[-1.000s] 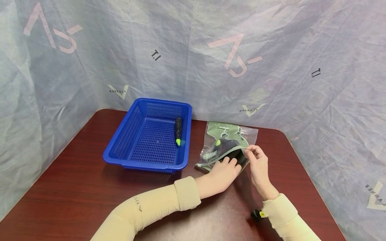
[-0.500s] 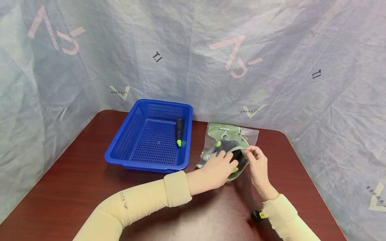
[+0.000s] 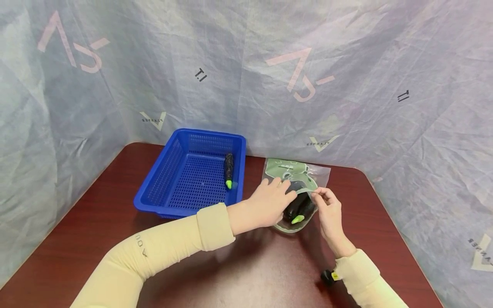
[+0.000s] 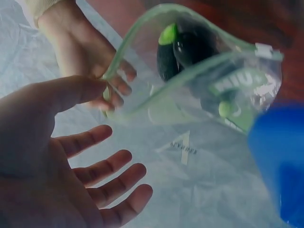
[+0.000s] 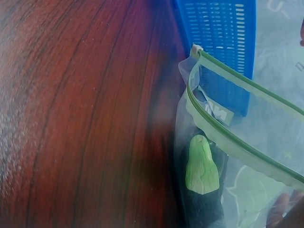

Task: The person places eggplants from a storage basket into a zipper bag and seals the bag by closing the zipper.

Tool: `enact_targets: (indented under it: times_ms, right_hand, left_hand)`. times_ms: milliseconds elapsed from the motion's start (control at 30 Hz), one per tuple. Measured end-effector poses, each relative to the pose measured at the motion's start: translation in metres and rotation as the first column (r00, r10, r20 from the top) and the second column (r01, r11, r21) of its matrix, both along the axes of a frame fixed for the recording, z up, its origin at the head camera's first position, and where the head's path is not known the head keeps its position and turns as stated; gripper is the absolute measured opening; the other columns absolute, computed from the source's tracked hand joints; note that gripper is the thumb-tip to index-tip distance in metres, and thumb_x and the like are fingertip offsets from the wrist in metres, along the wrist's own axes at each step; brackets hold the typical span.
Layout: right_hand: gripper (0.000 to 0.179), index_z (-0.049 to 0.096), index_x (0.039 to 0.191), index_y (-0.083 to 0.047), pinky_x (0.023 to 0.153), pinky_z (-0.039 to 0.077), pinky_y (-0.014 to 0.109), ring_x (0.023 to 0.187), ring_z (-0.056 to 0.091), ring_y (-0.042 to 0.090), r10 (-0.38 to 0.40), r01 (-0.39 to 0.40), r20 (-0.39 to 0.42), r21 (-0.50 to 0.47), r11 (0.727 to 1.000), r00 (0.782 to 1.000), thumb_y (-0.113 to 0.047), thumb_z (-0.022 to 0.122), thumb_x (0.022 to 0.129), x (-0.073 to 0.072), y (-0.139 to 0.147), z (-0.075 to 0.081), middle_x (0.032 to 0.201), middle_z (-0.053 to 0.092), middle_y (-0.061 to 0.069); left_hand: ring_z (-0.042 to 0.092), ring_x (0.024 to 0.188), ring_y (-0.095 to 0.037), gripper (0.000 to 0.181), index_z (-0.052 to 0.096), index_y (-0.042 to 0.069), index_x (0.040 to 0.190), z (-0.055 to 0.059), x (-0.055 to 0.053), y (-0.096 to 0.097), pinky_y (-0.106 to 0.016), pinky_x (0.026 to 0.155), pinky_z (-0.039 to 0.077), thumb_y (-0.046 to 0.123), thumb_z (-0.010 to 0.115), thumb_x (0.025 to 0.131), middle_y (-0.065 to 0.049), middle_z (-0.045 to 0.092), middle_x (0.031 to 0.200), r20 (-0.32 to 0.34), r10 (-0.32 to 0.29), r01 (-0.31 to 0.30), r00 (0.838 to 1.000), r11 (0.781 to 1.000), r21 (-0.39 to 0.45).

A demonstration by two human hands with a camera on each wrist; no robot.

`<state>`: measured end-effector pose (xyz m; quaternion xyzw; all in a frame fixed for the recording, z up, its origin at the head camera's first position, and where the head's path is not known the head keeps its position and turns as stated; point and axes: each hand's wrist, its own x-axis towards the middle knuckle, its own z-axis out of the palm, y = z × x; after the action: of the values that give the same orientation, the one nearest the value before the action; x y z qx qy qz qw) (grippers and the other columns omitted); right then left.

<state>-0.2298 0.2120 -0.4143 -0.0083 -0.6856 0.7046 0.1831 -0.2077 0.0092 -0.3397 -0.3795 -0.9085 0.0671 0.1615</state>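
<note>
A clear zip bag (image 3: 321,171) with green print lies near the table's back edge, its mouth spread apart. Inside are dark eggplants (image 3: 294,207) with green stem ends; one green end (image 5: 202,164) shows through the plastic in the right wrist view. My right hand (image 3: 329,211) pinches the bag's rim at its right side. My left hand (image 3: 269,203) hovers over the left part of the bag, fingers spread and holding nothing in the left wrist view, and hides part of it. A white slider (image 4: 263,50) sits at one end of the zip.
A blue perforated basket (image 3: 154,179) stands left of the bag, with one wrapped eggplant (image 3: 229,170) along its right side. A small black object (image 3: 327,276) with a yellow label lies by the right sleeve. Grey fabric (image 3: 215,85) hangs behind the brown table (image 3: 96,222).
My left hand has drawn back to the left from the bag's mouth, off the eggplant, whose green end now shows. The mouth gapes wider. My right hand stays on the rim.
</note>
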Motion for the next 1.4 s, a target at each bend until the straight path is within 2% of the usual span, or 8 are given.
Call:
enact_targets:
  times_ms: [267, 567, 867, 1033, 1200, 1400]
  right_hand:
    - [0.004, 0.057, 0.087, 0.002, 0.070, 0.043, 0.025, 0.071, 0.050, 0.010, -0.004, 0.004, -0.003, 0.003, 1.000, 1.000, 0.000, 0.058, 0.090, 0.001, 0.000, 0.000, 0.069, 0.053, -0.004]
    - [0.006, 0.058, 0.084, 0.000, 0.069, 0.043, 0.025, 0.070, 0.050, 0.009, -0.004, 0.004, -0.018, -0.015, 1.000, 1.000, 0.004, 0.057, 0.089, 0.000, 0.000, -0.001, 0.068, 0.053, -0.004]
    - [0.009, 0.059, 0.082, -0.005, 0.069, 0.044, 0.023, 0.070, 0.051, 0.008, 0.001, -0.001, -0.028, -0.019, 1.000, 1.000, 0.002, 0.058, 0.088, -0.001, 0.000, -0.002, 0.070, 0.055, -0.005]
    - [0.009, 0.059, 0.083, -0.005, 0.069, 0.044, 0.024, 0.070, 0.051, 0.008, 0.008, -0.009, -0.038, -0.019, 1.000, 0.999, 0.001, 0.059, 0.089, -0.001, 0.001, -0.002, 0.069, 0.055, -0.005]
    - [0.008, 0.058, 0.084, -0.002, 0.069, 0.044, 0.025, 0.070, 0.050, 0.009, 0.004, -0.005, -0.038, -0.019, 1.000, 0.999, 0.003, 0.057, 0.089, -0.001, 0.002, -0.001, 0.068, 0.053, -0.005]
    - [0.007, 0.058, 0.085, 0.000, 0.070, 0.044, 0.025, 0.070, 0.050, 0.010, 0.006, -0.007, -0.031, -0.024, 1.000, 0.999, 0.004, 0.055, 0.089, 0.000, 0.002, -0.001, 0.068, 0.053, -0.004]
  left_hand:
    - [0.047, 0.110, -0.022, 0.055, 0.050, 0.023, 0.127, 0.014, -0.012, -0.009, -0.039, 0.080, 0.044, 0.044, 0.068, 0.080, -0.004, 0.048, 0.127, 0.032, 0.023, -0.022, 0.999, 0.999, -0.039]
    - [0.042, 0.116, -0.024, 0.059, 0.043, 0.024, 0.136, 0.030, -0.026, -0.024, -0.040, 0.083, 0.041, 0.046, 0.063, 0.085, -0.005, 0.043, 0.133, 0.117, 0.044, -0.036, 0.992, 0.997, -0.066]
    - [0.041, 0.120, -0.026, 0.069, 0.040, 0.026, 0.141, 0.032, -0.053, -0.041, -0.043, 0.085, 0.040, 0.049, 0.066, 0.082, -0.005, 0.043, 0.134, 0.203, 0.058, -0.060, 0.977, 0.998, 0.003]
    - [0.037, 0.126, -0.027, 0.067, 0.039, 0.027, 0.142, 0.027, -0.072, -0.053, -0.046, 0.090, 0.039, 0.048, 0.064, 0.083, -0.006, 0.039, 0.139, 0.239, 0.092, -0.102, 0.967, 0.994, 0.027]
    - [0.033, 0.130, -0.029, 0.066, 0.037, 0.026, 0.143, 0.023, -0.092, -0.064, -0.049, 0.095, 0.036, 0.044, 0.063, 0.085, -0.007, 0.035, 0.144, 0.295, 0.144, -0.166, 0.945, 0.985, 0.053]
    - [0.033, 0.128, -0.030, 0.065, 0.037, 0.025, 0.143, 0.019, -0.111, -0.075, -0.050, 0.093, 0.036, 0.042, 0.063, 0.086, -0.008, 0.036, 0.143, 0.348, 0.205, -0.248, 0.915, 0.965, 0.084]
